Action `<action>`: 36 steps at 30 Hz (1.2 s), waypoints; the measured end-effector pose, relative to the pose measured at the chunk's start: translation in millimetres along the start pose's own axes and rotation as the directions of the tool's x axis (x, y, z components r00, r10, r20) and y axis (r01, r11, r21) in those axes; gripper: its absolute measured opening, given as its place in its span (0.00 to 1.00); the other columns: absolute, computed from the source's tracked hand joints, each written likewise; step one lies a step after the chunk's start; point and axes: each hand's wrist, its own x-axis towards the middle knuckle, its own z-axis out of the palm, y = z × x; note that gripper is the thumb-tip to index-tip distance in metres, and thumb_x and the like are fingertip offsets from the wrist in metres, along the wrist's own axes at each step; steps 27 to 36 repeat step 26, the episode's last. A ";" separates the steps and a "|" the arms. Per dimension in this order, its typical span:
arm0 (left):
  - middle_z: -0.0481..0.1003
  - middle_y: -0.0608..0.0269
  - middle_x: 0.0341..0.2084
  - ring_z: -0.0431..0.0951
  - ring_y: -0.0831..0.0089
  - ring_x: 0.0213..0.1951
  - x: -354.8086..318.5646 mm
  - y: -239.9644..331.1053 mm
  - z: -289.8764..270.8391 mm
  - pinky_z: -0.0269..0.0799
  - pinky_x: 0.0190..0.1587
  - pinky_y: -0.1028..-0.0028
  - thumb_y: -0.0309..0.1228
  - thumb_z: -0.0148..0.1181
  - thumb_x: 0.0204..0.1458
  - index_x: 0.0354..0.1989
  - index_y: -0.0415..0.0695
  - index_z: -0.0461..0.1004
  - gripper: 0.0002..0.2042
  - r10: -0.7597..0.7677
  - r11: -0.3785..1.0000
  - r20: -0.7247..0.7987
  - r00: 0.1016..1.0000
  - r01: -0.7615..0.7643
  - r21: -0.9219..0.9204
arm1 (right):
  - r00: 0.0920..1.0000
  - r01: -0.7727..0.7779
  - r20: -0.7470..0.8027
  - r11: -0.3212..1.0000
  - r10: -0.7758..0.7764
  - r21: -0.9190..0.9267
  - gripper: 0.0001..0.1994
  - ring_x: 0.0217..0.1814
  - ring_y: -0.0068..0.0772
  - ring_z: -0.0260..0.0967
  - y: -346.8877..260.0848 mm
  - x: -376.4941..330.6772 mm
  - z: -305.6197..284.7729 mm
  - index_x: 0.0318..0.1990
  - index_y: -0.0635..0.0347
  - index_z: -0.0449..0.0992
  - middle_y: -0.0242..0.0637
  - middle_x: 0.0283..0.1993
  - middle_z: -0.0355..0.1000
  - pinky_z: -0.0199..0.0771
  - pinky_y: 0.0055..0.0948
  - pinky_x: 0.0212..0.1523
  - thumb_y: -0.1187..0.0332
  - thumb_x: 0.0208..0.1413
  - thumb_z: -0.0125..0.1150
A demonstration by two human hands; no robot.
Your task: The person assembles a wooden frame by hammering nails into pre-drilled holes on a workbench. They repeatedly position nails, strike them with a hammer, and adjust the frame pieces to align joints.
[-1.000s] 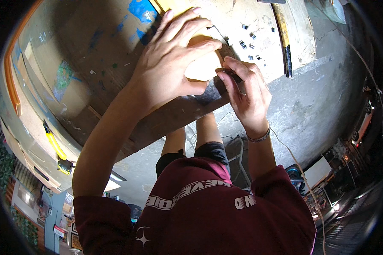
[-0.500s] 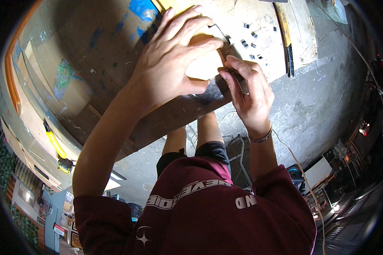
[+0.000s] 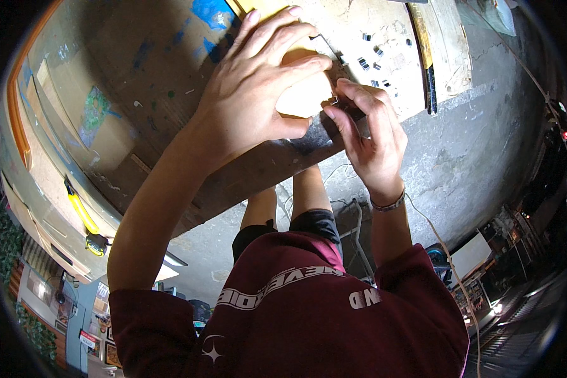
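Observation:
My left hand lies over a pale wooden piece on the worn wooden workbench, fingers spread across its top and thumb under its near side. Touching the piece's right edge, my right hand is closed around a small dark tool whose shape is mostly hidden by the fingers. A thin metal part sticks out just beyond my left fingertips.
Several small dark metal bits lie scattered on a light board beyond my hands. A long yellow-and-black tool lies at the board's right edge. A yellow-handled tool hangs at the bench's left side. Cables run over the concrete floor.
My right hand has shifted slightly along the piece's right edge and its fingers have regripped the dark tool. My left hand stays on the wooden piece.

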 end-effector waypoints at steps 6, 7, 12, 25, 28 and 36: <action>0.65 0.57 0.70 0.54 0.51 0.77 -3.3 -2.8 -1.1 0.40 0.77 0.41 0.40 0.75 0.37 0.58 0.54 0.79 0.32 0.012 0.999 -0.020 1.000 -0.012 -0.045 | 0.919 -0.387 -0.295 0.733 0.260 -0.560 0.21 0.49 0.46 0.75 57.0 -2.1 -46.4 0.56 0.64 0.76 0.46 0.48 0.76 0.76 0.41 0.52 0.58 0.64 0.69; 0.65 0.57 0.70 0.53 0.52 0.77 -3.8 -3.5 -1.1 0.40 0.77 0.41 0.40 0.76 0.38 0.58 0.55 0.79 0.32 0.013 0.999 -0.017 1.000 -0.014 -0.048 | 0.920 -0.390 -0.269 0.613 0.284 -0.687 0.22 0.50 0.47 0.74 67.8 -2.9 -50.2 0.57 0.63 0.76 0.46 0.48 0.75 0.75 0.43 0.53 0.55 0.66 0.68; 0.63 0.59 0.71 0.52 0.53 0.78 -0.9 -2.0 -0.8 0.39 0.78 0.41 0.38 0.77 0.37 0.58 0.56 0.78 0.33 0.006 0.998 -0.017 1.000 -0.007 -0.058 | 0.931 -0.363 -0.202 0.706 0.304 -0.608 0.15 0.44 0.55 0.75 117.3 -17.4 -56.5 0.52 0.63 0.74 0.52 0.43 0.75 0.76 0.46 0.45 0.61 0.67 0.64; 0.69 0.60 0.65 0.57 0.58 0.76 -2.6 0.2 -0.5 0.41 0.81 0.51 0.38 0.76 0.36 0.57 0.55 0.79 0.32 -0.009 1.000 -0.043 0.999 0.008 -0.010 | 0.848 -0.493 0.068 0.828 0.526 -0.267 0.13 0.28 0.38 0.80 -36.9 -111.1 -77.1 0.46 0.62 0.77 0.47 0.33 0.78 0.78 0.33 0.29 0.60 0.72 0.55; 0.68 0.59 0.66 0.56 0.58 0.76 -0.7 2.1 -2.7 0.40 0.81 0.51 0.40 0.77 0.36 0.59 0.55 0.78 0.34 -0.016 1.000 -0.004 1.000 0.016 0.002 | 0.816 -0.537 0.113 0.816 0.567 -0.212 0.16 0.27 0.41 0.80 -39.2 -110.1 -79.4 0.49 0.62 0.76 0.46 0.34 0.79 0.79 0.36 0.29 0.56 0.71 0.57; 0.68 0.59 0.66 0.56 0.58 0.76 -0.7 2.1 -2.7 0.40 0.81 0.51 0.40 0.77 0.36 0.59 0.55 0.78 0.34 -0.016 1.000 -0.004 1.000 0.016 0.002 | 0.816 -0.537 0.113 0.816 0.567 -0.212 0.16 0.27 0.41 0.80 -39.2 -110.1 -79.4 0.49 0.62 0.76 0.46 0.34 0.79 0.79 0.36 0.29 0.56 0.71 0.57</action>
